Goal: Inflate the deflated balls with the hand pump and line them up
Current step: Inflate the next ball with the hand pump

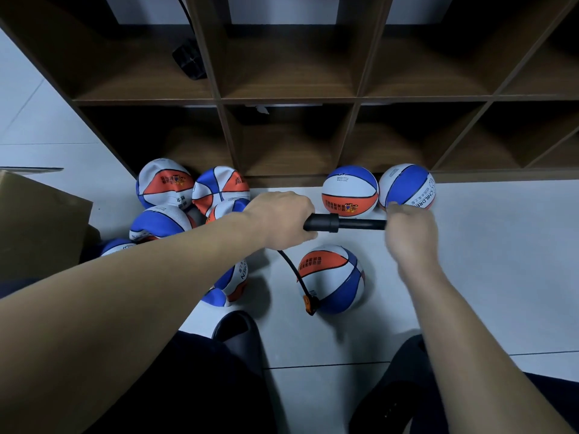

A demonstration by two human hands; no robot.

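My left hand [282, 219] grips the black barrel of the hand pump [332, 223], held level above the floor. My right hand [409, 228] is blurred and curls round the pump's handle end. A black hose [289, 266] drops from the pump to an orange nozzle clip [309, 304] at a round orange, white and blue ball [332, 278] on the floor. Two round balls [349, 191] [407, 186] stand side by side against the shelf base. Several crumpled, deflated balls [164, 184] lie piled at the left.
A dark wooden cubby shelf [357, 98] fills the back, with a black object [189, 59] in one compartment. A cardboard box [37, 223] stands at the left. My knees and a black slipper [238, 335] are at the bottom on the white tile floor [501, 261].
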